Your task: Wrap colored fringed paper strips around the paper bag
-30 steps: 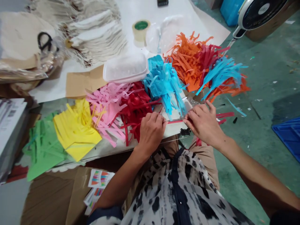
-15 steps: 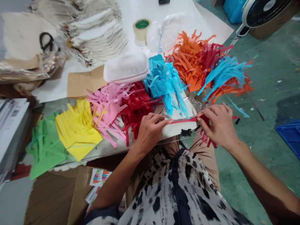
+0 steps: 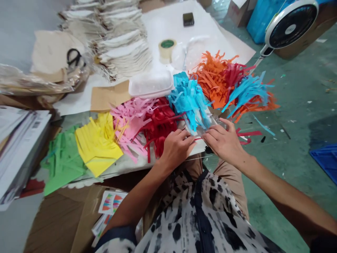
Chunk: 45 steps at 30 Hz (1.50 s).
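Note:
My left hand is closed with its fingertips on the left end of a narrow red fringed tissue-paper strip at the table's front edge. Close beside it, my right hand bends over the same strip, its fingers pressed down on it. Only a short red piece shows between the hands, and loose fringe sticks out to the right. Just left of my left hand lies a dark red fringed tissue bundle. A blue fringed bundle lies beyond both hands.
Pink, yellow and green fringed paper lie to the left. Orange fringe is at the back right. A plastic tub, a tape roll and scissors sit farther back. A fan stands at right.
My right hand has moved left, close to my left hand, so less of the red strip shows between them. The view has shifted slightly.

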Motion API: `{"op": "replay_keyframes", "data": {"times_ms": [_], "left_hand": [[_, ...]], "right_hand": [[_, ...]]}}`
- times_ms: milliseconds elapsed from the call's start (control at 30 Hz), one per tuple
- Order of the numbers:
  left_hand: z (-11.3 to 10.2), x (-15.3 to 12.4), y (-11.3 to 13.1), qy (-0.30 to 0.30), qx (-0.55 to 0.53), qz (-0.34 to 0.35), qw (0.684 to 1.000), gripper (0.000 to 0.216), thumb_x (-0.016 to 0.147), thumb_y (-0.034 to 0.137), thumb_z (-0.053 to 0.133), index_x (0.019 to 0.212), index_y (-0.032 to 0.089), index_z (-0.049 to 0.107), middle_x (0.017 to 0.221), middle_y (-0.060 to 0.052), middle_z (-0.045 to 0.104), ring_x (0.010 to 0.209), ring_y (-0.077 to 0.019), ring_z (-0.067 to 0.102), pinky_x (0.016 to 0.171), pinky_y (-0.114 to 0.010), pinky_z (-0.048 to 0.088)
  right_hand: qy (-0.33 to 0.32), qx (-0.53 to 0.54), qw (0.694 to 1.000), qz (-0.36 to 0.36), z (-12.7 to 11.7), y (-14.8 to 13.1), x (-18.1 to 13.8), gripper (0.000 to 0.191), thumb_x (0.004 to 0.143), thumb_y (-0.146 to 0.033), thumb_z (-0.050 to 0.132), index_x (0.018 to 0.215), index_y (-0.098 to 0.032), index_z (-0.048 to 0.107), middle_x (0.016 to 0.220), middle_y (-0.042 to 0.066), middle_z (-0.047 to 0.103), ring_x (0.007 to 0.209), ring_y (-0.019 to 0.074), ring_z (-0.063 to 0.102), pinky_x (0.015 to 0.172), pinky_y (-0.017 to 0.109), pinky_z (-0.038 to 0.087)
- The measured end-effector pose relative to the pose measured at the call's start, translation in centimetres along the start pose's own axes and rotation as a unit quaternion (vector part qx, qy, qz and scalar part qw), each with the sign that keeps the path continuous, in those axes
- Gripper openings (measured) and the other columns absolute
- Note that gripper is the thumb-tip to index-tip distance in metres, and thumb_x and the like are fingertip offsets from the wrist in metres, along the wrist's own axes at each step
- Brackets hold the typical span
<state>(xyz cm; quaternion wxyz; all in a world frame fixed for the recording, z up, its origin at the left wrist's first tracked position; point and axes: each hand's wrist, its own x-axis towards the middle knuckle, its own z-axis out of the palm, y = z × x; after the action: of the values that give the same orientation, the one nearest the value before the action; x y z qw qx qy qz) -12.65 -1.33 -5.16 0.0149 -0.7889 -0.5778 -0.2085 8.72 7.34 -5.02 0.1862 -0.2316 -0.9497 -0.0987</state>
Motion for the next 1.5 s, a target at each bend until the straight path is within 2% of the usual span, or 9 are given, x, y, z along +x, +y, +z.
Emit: {"op": "replay_keyframes", "data": {"times_ms": [200, 333, 400, 567, 700, 967, 1167, 1267, 1500], "left_hand": [[-1.7, 0.5, 1.1, 0.018, 0.033, 0.032, 0.999, 0.022, 0.102, 0.021, 0.06, 0.088, 0.018, 0.076, 0.076, -0.006, 0.073, 0.073, -0.0193, 0.063, 0.067, -0.038, 0.034], [-4.0, 0.2, 2.1, 0.041, -0.123, -0.084, 0.988, 0.026, 0.104, 0.028, 0.058, 0.094, 0.018, 0.08, 0.08, -0.006, 0.077, 0.071, -0.0174, 0.065, 0.067, -0.034, 0.039], [-5.2, 0.0, 2.2, 0.03, -0.314, -0.192, 0.929, 0.033, 0.105, 0.04, 0.058, 0.094, 0.019, 0.081, 0.078, -0.005, 0.077, 0.069, -0.0155, 0.065, 0.065, -0.029, 0.042], [-7.1, -0.3, 1.2, -0.084, -0.675, -0.321, 0.66, 0.037, 0.089, 0.053, 0.078, 0.086, 0.015, 0.08, 0.071, -0.003, 0.072, 0.053, -0.0083, 0.056, 0.051, -0.021, 0.038], [-7.1, -0.7, 0.6, -0.067, -0.747, -0.343, 0.566, 0.032, 0.078, 0.043, 0.091, 0.09, 0.017, 0.079, 0.074, -0.002, 0.073, 0.056, -0.0083, 0.06, 0.056, -0.021, 0.048], [-6.4, -0.2, -0.2, 0.114, -0.723, -0.315, 0.604, 0.019, 0.073, 0.031, 0.094, 0.072, 0.019, 0.08, 0.117, -0.004, 0.074, 0.101, -0.0157, 0.07, 0.087, -0.025, 0.056], [-6.3, -0.1, -1.2, 0.141, -0.722, -0.336, 0.589, 0.023, 0.071, 0.032, 0.095, 0.074, 0.017, 0.077, 0.094, -0.003, 0.076, 0.082, -0.0125, 0.068, 0.079, -0.024, 0.054], [-6.0, -0.1, -1.7, 0.147, -0.704, -0.342, 0.604, 0.025, 0.072, 0.034, 0.095, 0.074, 0.016, 0.076, 0.096, -0.004, 0.075, 0.088, -0.014, 0.069, 0.083, -0.025, 0.054], [-5.8, -0.3, -3.6, 0.185, -0.674, -0.377, 0.608, 0.028, 0.072, 0.035, 0.095, 0.084, 0.017, 0.077, 0.083, -0.001, 0.076, 0.075, -0.0123, 0.07, 0.074, -0.023, 0.055]], "right_hand": [[0.04, -0.008, 0.999, -0.023, -2.5, -0.9, 0.9, 0.015, 0.104, -0.019, 0.061, 0.105, -0.031, 0.07, 0.103, -0.004, 0.079, 0.104, 0.0218, 0.068, 0.115, 0.053, 0.035], [0.063, -0.028, 0.997, -0.019, -4.4, -1.4, 1.9, 0.018, 0.101, -0.017, 0.064, 0.107, -0.034, 0.069, 0.1, -0.006, 0.079, 0.101, 0.021, 0.069, 0.094, 0.046, 0.042], [0.109, -0.026, 0.993, -0.031, -5.4, -1.5, 2.4, 0.02, 0.1, -0.018, 0.068, 0.113, -0.033, 0.068, 0.1, -0.006, 0.08, 0.101, 0.0212, 0.07, 0.087, 0.045, 0.042], [0.206, 0.0, 0.977, -0.052, -7.0, -1.8, 3.8, 0.029, 0.095, -0.015, 0.074, 0.121, -0.028, 0.07, 0.099, -0.004, 0.083, 0.093, 0.0204, 0.073, 0.077, 0.042, 0.041], [0.2, 0.162, 0.966, -0.009, -6.9, -2.5, 5.5, 0.032, 0.092, -0.013, 0.075, 0.121, -0.027, 0.073, 0.101, 0.002, 0.082, 0.094, 0.0234, 0.073, 0.083, 0.044, 0.051], [0.194, 0.463, 0.851, 0.156, -5.2, -5.1, 9.3, 0.015, 0.093, -0.015, 0.074, 0.095, -0.029, 0.078, 0.088, -0.001, 0.078, 0.083, 0.0173, 0.07, 0.079, 0.036, 0.056], [0.074, 0.573, 0.788, 0.21, -4.1, -4.3, 10.9, 0.007, 0.095, -0.028, 0.073, 0.091, -0.025, 0.078, 0.09, 0.001, 0.078, 0.085, 0.0183, 0.071, 0.079, 0.033, 0.055], [0.014, 0.562, 0.801, 0.207, -4.1, -3.7, 11.3, 0.011, 0.096, -0.032, 0.071, 0.095, -0.024, 0.078, 0.094, 0.002, 0.079, 0.087, 0.0197, 0.073, 0.08, 0.034, 0.054], [0.021, 0.461, 0.877, 0.137, -3.3, -2.8, 15.9, 0.018, 0.098, -0.036, 0.068, 0.086, -0.024, 0.075, 0.086, 0.002, 0.078, 0.081, 0.0194, 0.07, 0.076, 0.034, 0.053]]}}
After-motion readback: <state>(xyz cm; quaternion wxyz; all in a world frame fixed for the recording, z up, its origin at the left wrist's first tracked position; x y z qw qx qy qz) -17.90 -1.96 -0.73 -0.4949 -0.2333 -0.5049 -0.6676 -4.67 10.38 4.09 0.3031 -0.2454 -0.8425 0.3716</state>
